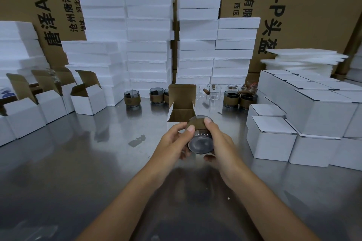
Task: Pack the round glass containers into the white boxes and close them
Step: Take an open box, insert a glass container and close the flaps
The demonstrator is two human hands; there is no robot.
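At frame centre, a glass container [200, 139] is being gripped on its side by the left hand [172, 142] and right hand [219, 143], fingers curled, apparently entering the open box [182, 104] just behind.

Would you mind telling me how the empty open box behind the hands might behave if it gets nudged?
The open box looks like thin empty card, so probably light; a nudge would likely slide it on the smooth metal table. Its tall raised lid could make it tip backward.
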